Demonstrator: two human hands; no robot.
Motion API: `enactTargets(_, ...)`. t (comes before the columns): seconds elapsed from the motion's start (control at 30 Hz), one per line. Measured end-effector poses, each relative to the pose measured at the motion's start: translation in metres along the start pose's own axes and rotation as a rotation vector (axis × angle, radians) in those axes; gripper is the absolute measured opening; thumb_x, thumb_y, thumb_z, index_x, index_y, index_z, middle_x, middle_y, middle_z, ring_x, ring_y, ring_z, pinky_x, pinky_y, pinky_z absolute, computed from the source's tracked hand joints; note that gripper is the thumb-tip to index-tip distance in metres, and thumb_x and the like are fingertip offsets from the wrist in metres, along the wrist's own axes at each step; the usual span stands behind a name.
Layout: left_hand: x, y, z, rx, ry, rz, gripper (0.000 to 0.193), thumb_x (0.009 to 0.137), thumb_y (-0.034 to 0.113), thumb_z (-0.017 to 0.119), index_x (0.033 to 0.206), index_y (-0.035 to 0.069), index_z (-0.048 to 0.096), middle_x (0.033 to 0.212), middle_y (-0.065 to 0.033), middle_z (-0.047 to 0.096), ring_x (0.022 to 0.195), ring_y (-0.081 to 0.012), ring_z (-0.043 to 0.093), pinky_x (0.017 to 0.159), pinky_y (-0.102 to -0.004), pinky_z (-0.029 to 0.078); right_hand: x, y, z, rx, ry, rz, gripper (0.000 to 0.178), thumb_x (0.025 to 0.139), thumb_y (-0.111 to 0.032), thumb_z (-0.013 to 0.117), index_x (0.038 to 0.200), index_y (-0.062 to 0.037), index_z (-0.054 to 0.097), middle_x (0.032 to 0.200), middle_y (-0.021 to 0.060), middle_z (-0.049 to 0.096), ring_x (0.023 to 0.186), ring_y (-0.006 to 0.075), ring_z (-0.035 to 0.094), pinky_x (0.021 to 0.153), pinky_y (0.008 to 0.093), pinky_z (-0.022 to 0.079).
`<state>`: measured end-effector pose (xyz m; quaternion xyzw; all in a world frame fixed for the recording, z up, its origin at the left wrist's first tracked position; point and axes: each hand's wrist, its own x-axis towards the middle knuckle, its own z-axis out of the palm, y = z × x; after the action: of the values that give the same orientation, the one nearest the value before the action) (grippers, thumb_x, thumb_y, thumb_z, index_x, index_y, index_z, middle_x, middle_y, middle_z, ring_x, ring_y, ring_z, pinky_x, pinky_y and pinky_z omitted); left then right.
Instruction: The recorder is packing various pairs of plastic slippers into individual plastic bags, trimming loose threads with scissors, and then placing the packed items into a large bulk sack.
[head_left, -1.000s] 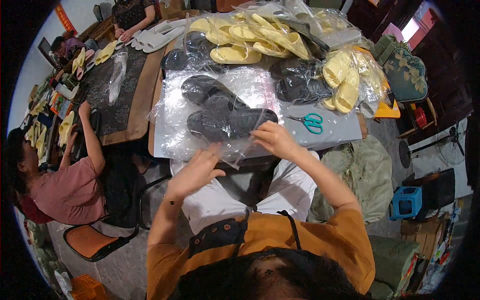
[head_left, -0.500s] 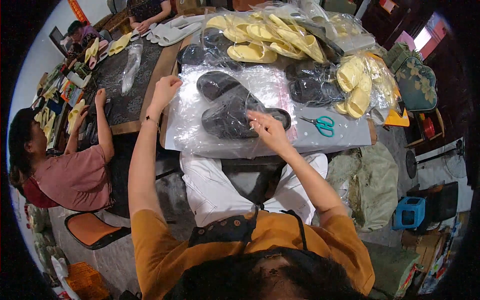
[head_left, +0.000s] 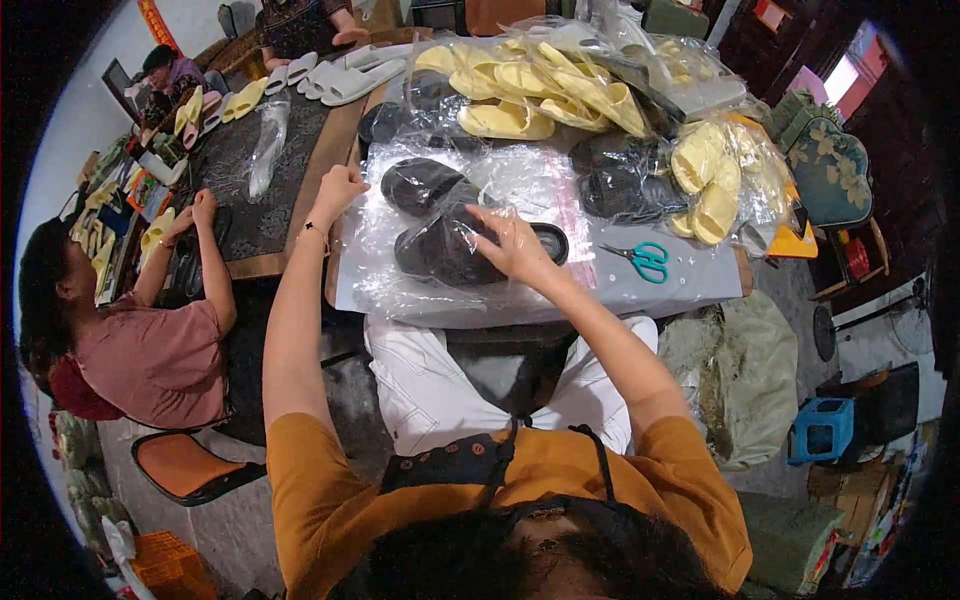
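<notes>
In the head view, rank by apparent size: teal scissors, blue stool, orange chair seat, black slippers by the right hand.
1. Black slippers, as a pair
2. Orange chair seat
3. Blue stool
4. Teal scissors

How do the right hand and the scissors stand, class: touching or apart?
Apart: in the head view, grey table cover shows between the right hand and the scissors.

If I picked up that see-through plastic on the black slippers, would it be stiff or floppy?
The clear plastic would probably be floppy, since it wrinkles and drapes over the black slippers. It might feel slippery too, because it looks smooth and shiny. It likely wouldn't roll, as the slippers under it are long and wide, not round.
</notes>
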<state>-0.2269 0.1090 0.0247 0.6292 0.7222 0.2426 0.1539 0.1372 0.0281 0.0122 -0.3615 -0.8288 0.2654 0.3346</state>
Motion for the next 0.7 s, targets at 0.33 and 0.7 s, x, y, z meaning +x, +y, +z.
enactTargets(0.33,-0.011,-0.003,0.015,-0.353,-0.03,-0.139,0.03,0.094,0.019,0.063,0.075,-0.004,0.059,0.076,-0.0161,0.069,0.062,-0.0214,0.068,0.057,-0.0364,0.051,0.047,-0.022,0.027,-0.369,-0.139,0.254,0.067,0.088,-0.053,0.064,0.131,-0.0032,0.05,0.092,0.0237,0.071,0.086,0.0436,0.069,0.077,0.0519,0.055)
enactTargets(0.7,-0.024,-0.008,0.009,-0.215,0.067,-0.1,0.028,0.089,0.023,0.072,0.075,0.001,0.062,0.064,-0.0075,0.065,0.048,-0.0154,0.062,0.041,-0.0319,0.046,0.071,-0.012,0.056,-0.179,-0.192,0.255,0.037,0.084,-0.042,0.068,0.1,-0.0087,0.076,0.102,0.0237,0.07,0.097,0.0427,0.068,0.088,0.0498,0.054)
